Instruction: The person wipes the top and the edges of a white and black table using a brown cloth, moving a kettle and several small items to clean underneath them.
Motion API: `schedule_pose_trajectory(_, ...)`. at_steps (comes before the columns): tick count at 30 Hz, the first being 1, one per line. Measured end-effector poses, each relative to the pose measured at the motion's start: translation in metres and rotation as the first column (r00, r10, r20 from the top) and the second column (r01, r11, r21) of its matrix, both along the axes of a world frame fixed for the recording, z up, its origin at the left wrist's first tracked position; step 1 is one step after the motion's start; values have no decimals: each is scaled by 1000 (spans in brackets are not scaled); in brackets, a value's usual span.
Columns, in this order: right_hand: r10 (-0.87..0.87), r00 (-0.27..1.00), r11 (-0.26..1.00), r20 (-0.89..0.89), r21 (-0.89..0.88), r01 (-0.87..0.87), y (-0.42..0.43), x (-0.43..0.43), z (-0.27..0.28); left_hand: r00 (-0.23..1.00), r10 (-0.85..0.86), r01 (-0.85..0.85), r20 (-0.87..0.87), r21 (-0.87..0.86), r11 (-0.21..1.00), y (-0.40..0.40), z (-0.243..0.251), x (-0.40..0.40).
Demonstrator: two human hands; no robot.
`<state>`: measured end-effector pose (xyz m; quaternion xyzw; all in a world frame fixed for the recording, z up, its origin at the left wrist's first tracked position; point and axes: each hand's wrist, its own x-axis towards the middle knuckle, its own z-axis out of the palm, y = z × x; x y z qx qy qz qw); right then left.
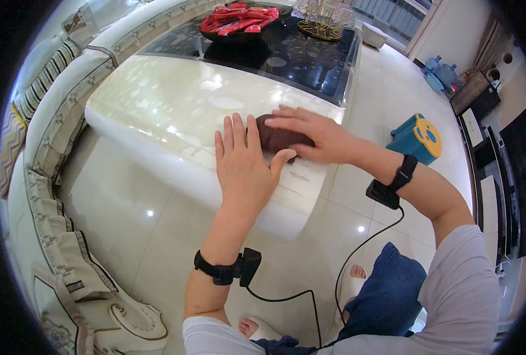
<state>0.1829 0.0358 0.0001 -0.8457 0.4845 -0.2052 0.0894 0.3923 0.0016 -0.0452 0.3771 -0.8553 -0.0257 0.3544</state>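
A dark brown item (285, 138), folded cloth or something similar, lies on the pale marble-look end of the coffee table (165, 97). My left hand (245, 155) rests palm down along its left side, fingers stretched and slightly apart, thumb pointing right. Over its right part is my right hand (314, 135), with fingers reaching across the far side and thumb on the near side. Whether those fingers grip it or only lie on it cannot be made out. Both hands partly hide the item.
A dark bowl of red-wrapped packets (241, 22) and a gold-coloured rack with glasses (320, 29) stand on the table's black section (307, 62). A cream sofa (76, 80) curves along the left. On the tiled floor at right is a teal-and-yellow stool (416, 137). Cables (285, 299) hang from both wrist straps.
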Motion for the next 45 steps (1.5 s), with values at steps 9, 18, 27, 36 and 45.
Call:
schedule_pose_trajectory(9, -367, 920, 924, 136, -63, 377, -35, 6, -16, 997, 31, -32, 76, 7, 999, 0, -8, -6)
schedule_pose_trajectory(18, -246, 968, 950, 57, -185, 252, -47, -28, -14, 994, 45, -46, 99, 7, 999, 0, -5, -4)
schedule_pose_trajectory(27, -348, 917, 917, 193, -134, 376, -69, -32, -23, 988, 63, -65, 139, 13, 998, 1, -3, -5)
schedule_pose_trajectory(36, -151, 959, 986, 239, -27, 162, -33, -2, -14, 990, 43, -48, 134, 31, 998, -1, -5, -2)
schedule_pose_trajectory(45, -341, 887, 912, 311, -121, 393, -59, -24, -18, 1000, 16, -16, -4, 47, 999, 0, -4, -8)
